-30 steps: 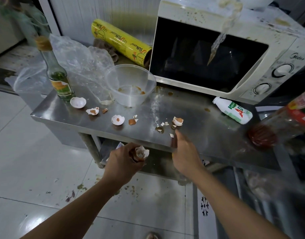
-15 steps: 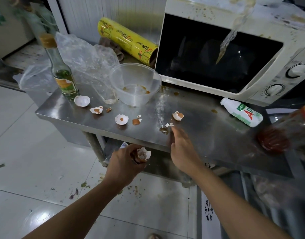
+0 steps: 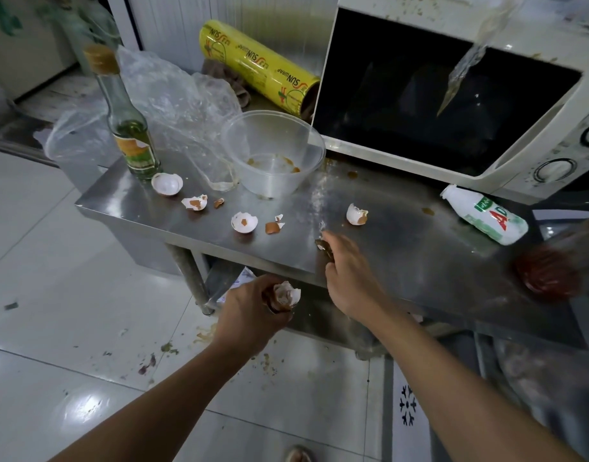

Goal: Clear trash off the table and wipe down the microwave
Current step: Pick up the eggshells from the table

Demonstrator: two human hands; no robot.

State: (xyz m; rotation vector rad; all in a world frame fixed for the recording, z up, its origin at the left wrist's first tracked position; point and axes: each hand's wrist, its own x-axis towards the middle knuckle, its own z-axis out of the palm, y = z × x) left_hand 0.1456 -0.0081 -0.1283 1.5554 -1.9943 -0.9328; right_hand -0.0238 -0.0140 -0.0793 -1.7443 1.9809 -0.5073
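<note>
Nearest, below the front edge of the surface (image 3: 403, 261): left hand (image 3: 250, 315) clenched round a stack of gathered eggshell (image 3: 285, 295), held off the steel over the floor, same place as a second ago. Just above, right hand (image 3: 348, 271) at the front lip, fingertips pinching a small brown shell fragment (image 3: 320, 244). Changed since half a second ago: the little cluster of crumbs that lay at those fingertips now mostly gone from the steel, so probably picked up; likely next a transfer into the left-hand stack.

Farther in, trash not yet cleared: a shell half (image 3: 356, 215) just beyond the right hand; to the left a shell cup (image 3: 244, 222) with chips (image 3: 274, 226) beside it, then a broken piece (image 3: 195, 202) and a white half (image 3: 167, 184) near the glass bottle (image 3: 128, 128). Behind these a plastic bowl (image 3: 273, 153) with orange smears and a crumpled clear bag (image 3: 173, 95). At the right a white drink bottle (image 3: 484, 215) lying on its side, well apart from the hands.

Farthest: a yellow cling-film roll (image 3: 256, 66), and the microwave (image 3: 533, 151), spattered and unwiped, so that part of the task untouched.

Room: bare steel between the right hand and the drink bottle, free for a sweep. Shells on the left sitting close to the front edge, easy to knock onto the already littered floor. Bowl and glass bottle crowding the left rear; a reach there best kept low and slow.
</note>
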